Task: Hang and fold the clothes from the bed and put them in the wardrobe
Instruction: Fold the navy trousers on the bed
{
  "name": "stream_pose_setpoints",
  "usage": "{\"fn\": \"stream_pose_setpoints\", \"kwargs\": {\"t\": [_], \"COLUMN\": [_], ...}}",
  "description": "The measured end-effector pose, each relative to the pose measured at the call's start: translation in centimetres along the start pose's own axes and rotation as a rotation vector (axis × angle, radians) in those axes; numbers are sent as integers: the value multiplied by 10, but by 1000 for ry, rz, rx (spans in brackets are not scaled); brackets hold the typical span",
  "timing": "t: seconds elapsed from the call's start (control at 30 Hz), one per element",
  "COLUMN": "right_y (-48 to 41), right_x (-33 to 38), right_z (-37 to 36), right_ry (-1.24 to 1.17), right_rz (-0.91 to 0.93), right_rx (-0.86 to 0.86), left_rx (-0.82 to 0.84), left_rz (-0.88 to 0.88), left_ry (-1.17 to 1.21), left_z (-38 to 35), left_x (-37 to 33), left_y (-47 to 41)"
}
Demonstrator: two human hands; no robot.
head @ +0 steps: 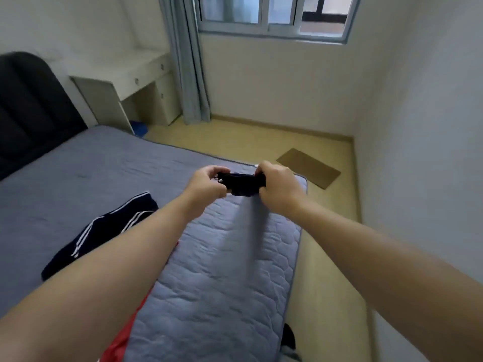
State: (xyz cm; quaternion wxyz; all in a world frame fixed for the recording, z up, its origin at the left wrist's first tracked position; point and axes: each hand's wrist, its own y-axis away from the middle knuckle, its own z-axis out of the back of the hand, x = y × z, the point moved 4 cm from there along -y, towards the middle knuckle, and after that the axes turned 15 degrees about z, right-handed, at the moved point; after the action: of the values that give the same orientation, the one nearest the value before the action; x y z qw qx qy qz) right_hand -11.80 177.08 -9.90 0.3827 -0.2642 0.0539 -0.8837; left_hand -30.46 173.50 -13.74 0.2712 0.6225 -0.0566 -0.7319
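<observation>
Both bare forearms reach out from the bottom corners and draw together over the bed (222,270), elbows wide, wrists close. Under the left forearm, nearest the viewer, a strip of red cloth (119,340) shows on the mattress, mostly hidden by the arm. Below the right forearm, at the bed's edge, lies something dark and grey (288,335), too cut off to name. Just to the outside of the left forearm, a navy garment with white stripes (104,231) lies crumpled on the grey cover.

The left hand (206,184) and right hand (277,189) are held up level with each other above the far corner of the bed. Between them is a small dark cloth (241,182), bunched. Each hand grips one end, fingers curled over the top and thumbs underneath, knuckles turned toward the viewer. The cloth hangs clear of the mattress. A blurred grey streak runs below it.

Beyond the right hand, a flat piece of cardboard (308,168) lies on the floor. Far off beyond the left hand stand a dark headboard (31,105), a pale desk (125,82) and a grey-blue curtain (188,61). A window (274,17) is set in the wall straight ahead.
</observation>
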Motion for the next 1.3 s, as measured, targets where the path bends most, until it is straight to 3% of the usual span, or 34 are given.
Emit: {"fn": "stream_pose_setpoints", "kwargs": {"t": [0.1, 0.2, 0.47, 0.77, 1.1, 1.17, 1.3], "right_y": [67, 125, 234, 317, 402, 420, 449], "right_x": [14, 27, 73, 152, 254, 277, 320], "right_z": [-98, -182, -308, -388, -443, -452, -463], "right_ry": [-9, -2, 35, -42, -154, -202, -296], "right_rz": [-92, -146, -169, -152, -182, -172, -81], "right_rx": [188, 414, 758, 1021, 1185, 1232, 1385], "left_rx": [68, 48, 11, 9, -9, 50, 297], "left_rz": [293, 504, 775, 906, 1010, 1020, 975], "left_ry": [199, 245, 337, 249, 89, 6, -415], "left_z": [-5, -5, 10, 54, 119, 135, 163], "left_x": [119, 227, 413, 517, 590, 598, 603], "left_y": [15, 29, 85, 159, 270, 296, 341]}}
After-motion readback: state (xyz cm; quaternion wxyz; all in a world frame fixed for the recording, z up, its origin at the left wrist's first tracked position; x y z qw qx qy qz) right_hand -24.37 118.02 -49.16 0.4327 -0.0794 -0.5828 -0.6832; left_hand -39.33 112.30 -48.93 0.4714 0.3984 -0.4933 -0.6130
